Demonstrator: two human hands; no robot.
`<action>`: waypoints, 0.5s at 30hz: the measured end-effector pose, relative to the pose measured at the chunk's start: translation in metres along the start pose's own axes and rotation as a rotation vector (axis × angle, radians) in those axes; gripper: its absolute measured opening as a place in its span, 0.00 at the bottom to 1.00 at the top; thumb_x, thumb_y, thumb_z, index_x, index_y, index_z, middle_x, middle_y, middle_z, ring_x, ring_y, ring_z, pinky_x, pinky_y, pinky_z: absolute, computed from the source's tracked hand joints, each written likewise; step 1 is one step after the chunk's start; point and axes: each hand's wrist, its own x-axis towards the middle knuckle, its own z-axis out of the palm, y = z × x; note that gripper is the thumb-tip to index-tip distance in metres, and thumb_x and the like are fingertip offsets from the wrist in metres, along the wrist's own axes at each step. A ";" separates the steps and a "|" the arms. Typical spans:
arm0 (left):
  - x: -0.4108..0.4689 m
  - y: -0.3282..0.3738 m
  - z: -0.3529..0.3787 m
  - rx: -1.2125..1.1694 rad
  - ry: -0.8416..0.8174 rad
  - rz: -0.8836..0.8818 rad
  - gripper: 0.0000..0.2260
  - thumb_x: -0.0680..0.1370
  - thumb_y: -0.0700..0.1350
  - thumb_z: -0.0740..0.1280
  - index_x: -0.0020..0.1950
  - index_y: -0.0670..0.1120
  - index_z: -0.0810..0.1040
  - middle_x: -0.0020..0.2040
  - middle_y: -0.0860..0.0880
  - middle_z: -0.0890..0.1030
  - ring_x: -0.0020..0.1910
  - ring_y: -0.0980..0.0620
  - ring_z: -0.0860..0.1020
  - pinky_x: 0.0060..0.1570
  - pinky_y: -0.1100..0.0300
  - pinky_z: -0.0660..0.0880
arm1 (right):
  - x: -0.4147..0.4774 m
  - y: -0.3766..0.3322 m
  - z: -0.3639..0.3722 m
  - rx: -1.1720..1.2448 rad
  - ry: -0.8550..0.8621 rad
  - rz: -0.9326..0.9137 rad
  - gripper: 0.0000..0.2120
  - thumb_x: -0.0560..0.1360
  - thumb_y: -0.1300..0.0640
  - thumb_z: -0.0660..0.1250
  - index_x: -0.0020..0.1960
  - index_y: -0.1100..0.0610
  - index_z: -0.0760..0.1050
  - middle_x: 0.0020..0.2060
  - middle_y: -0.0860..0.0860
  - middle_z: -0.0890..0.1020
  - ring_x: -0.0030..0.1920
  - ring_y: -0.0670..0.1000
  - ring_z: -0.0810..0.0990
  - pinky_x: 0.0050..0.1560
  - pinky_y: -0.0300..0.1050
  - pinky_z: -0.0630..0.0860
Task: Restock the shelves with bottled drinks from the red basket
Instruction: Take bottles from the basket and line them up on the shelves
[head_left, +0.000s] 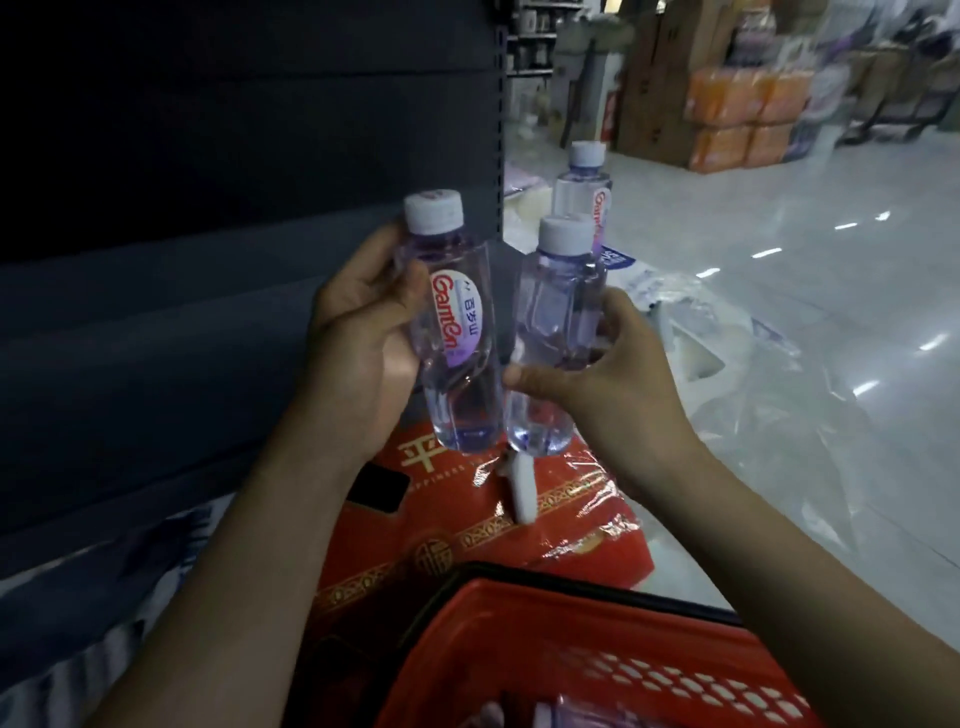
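Both hands are up in front of the dark shelving (208, 260), each one carrying water. The left hand (358, 332) is wrapping its grip around a clear bottle (457, 332), fingers curled behind the body and the thumb pressing near the shoulder, so the red-lettered label is facing the camera and the white cap is pointing up, tilted slightly left. Just to the right of that grip, the right hand (618, 374) is closing around a second bottle (556, 332), thumb stretching across the lower front and fingers reaching round the far side. The two bottle bases are almost touching; whether they are actually in contact is hard to tell.

Peeking up behind the right-hand grip, a third bottle (584, 192) is showing its cap and part of its label; the right hand appears to be holding it as well, but its lower part is hidden, so that is uncertain.

Below both grips, a red carton with gold trim (467, 525) is lying flat with a white object (522, 488) resting on it. Nearer the camera, beneath the forearms, the red basket (597, 670) is sitting with its black rim showing. Right of the right grip, crumpled clear plastic wrap (769, 415) is spreading over the glossy floor (779, 234), and well beyond it orange packs (743, 119) are stacked, blurred.
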 end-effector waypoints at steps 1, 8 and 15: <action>0.003 0.004 -0.009 0.015 0.045 0.028 0.18 0.77 0.38 0.61 0.66 0.41 0.73 0.57 0.45 0.82 0.56 0.49 0.80 0.61 0.53 0.76 | 0.011 -0.003 0.011 -0.014 -0.003 -0.024 0.31 0.62 0.60 0.82 0.61 0.51 0.72 0.50 0.43 0.82 0.50 0.43 0.83 0.54 0.49 0.82; 0.017 0.011 -0.052 0.101 0.210 0.128 0.22 0.76 0.45 0.65 0.70 0.45 0.70 0.64 0.47 0.79 0.63 0.50 0.78 0.62 0.57 0.75 | 0.068 0.002 0.076 0.001 -0.003 -0.101 0.32 0.62 0.59 0.83 0.62 0.53 0.72 0.53 0.47 0.82 0.54 0.50 0.82 0.55 0.55 0.81; 0.029 -0.002 -0.066 0.247 0.210 0.135 0.18 0.84 0.44 0.56 0.74 0.52 0.63 0.69 0.47 0.75 0.63 0.54 0.78 0.57 0.59 0.77 | 0.087 0.019 0.097 -0.058 -0.096 -0.132 0.35 0.68 0.50 0.78 0.69 0.51 0.66 0.62 0.50 0.76 0.64 0.52 0.76 0.64 0.55 0.75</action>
